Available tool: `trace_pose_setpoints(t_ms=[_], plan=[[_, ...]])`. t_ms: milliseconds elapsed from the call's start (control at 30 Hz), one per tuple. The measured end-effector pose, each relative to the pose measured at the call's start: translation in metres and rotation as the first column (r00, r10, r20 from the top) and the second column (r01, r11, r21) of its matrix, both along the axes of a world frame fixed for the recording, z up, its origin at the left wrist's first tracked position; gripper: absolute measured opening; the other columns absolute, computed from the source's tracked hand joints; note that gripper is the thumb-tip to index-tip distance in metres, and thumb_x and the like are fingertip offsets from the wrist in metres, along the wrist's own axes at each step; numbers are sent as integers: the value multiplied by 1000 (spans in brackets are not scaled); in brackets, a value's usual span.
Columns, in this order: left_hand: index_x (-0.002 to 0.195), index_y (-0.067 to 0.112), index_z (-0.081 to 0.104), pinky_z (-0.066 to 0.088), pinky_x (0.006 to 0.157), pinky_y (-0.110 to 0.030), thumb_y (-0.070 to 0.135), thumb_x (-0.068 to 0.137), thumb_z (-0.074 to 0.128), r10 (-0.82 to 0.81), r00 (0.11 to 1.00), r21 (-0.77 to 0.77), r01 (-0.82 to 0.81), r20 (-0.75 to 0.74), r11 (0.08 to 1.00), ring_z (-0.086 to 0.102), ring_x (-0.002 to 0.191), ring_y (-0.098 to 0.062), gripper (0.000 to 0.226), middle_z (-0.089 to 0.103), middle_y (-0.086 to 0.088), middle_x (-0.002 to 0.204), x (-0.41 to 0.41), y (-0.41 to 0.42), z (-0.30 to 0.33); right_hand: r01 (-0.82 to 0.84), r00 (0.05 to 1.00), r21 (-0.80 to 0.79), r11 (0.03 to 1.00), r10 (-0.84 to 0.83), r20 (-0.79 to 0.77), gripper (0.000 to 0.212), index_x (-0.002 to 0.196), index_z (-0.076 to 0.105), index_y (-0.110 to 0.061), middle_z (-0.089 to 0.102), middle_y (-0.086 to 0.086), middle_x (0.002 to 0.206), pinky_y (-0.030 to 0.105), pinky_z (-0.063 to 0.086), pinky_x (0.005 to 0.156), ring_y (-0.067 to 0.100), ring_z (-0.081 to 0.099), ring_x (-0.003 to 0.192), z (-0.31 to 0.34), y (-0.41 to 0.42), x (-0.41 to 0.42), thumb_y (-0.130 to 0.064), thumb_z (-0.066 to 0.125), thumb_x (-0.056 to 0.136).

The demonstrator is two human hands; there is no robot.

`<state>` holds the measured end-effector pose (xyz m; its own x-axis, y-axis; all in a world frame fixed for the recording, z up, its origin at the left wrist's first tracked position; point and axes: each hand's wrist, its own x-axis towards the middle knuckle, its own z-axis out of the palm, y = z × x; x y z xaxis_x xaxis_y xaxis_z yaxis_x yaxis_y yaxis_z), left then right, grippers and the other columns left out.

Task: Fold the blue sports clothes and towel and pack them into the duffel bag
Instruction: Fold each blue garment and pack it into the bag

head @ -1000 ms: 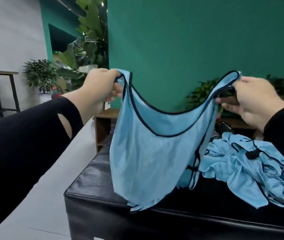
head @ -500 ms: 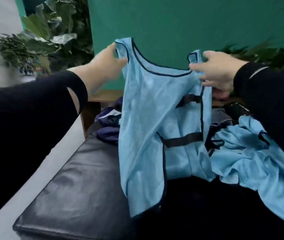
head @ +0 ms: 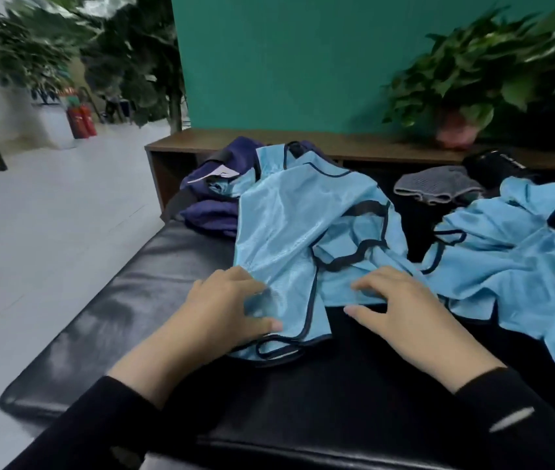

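Your light blue vest (head: pixel 289 215) lies spread on the black padded table (head: pixel 126 300), its near hem reaching to both of your hands. Your left hand (head: pixel 225 310) rests on the vest's near left corner, fingers loosely bent over the cloth; motion blur keeps you from telling whether they pinch it. Your right hand (head: pixel 401 300) lies flat on the near right edge, fingers straight and spread, thumb on the bare table. A heap of more blue clothes (head: pixel 520 252) sits to the right of that hand, cut off by the frame edge. Behind the vest, a dark purple duffel bag (head: pixel 211 195) is partly covered by the vest's far end; you cannot see what it holds. A grey folded piece (head: pixel 438 188) lies at the back, near a blurred black object (head: pixel 493 166).
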<state>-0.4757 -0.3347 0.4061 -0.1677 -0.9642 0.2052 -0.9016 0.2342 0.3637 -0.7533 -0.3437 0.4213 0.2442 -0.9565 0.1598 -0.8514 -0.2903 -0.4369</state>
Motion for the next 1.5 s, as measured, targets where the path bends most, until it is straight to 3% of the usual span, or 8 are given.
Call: trace_pose_setpoints(t_ms=[167,333,500,800,967,1167,1300,1500], plan=[[69,22,49,43,74,-37,44,95,63,102,992,-154,-112,-69,982,53,79,-22,36,50,8,77,-3,0,0,184,972,-125,975,-199,-125,23,121,62,-41,49,-21,123,32,22,95,8,40,128,-9,-6,-2,-47,55,99],[63,18,45,28,62,-34,37,98,53,212,932,-331,-307,-294,893,52,73,-32,41,55,-8,67,-11,-38,103,179,978,-267,947,-142,152,16,96,59,-33,59,-18,81,35,33,84,10,54,82,1,-12,0,-22,50,103],[135,12,57,58,81,-31,27,101,48,75,849,-146,-176,-523,974,67,102,-23,38,66,-10,127,-29,-101,187,150,911,-201,968,-56,409,16,98,62,-31,67,-10,79,34,47,68,5,61,76,7,-16,2,-25,48,103],[136,39,53,30,107,-24,62,82,67,-162,977,-136,143,-139,980,45,125,3,60,53,24,131,-95,-4,6,197,830,-94,976,-115,545,25,77,61,-23,61,-3,62,19,35,48,9,49,53,1,-36,-2,-36,61,98],[95,31,66,39,86,-30,23,94,60,-24,987,-191,-7,-159,982,56,98,-7,10,60,17,97,-94,-21,-4,135,765,-44,990,-76,639,14,89,55,-23,58,-2,64,18,34,45,6,43,48,1,-31,-7,-29,66,96],[92,10,64,57,78,-60,34,87,51,121,481,2,-241,-869,971,68,83,-34,28,72,-15,92,-57,-35,14,-12,947,-112,994,48,319,16,84,70,-33,63,-27,101,8,39,87,-9,56,101,4,-18,-15,-22,63,93],[69,10,49,36,61,-38,21,93,49,111,446,-98,-420,-888,902,41,66,-18,26,48,-7,65,-24,-30,29,-50,994,25,998,52,-95,50,131,54,-45,32,-31,133,31,16,117,0,27,139,-1,-17,-14,-66,61,86],[99,13,68,53,67,-33,19,102,51,114,119,81,-254,-986,964,63,74,-25,18,66,-15,86,-4,-20,33,160,986,-314,936,-136,97,19,92,72,-19,55,-8,110,47,41,97,20,51,106,-4,-30,-13,-37,64,94]])
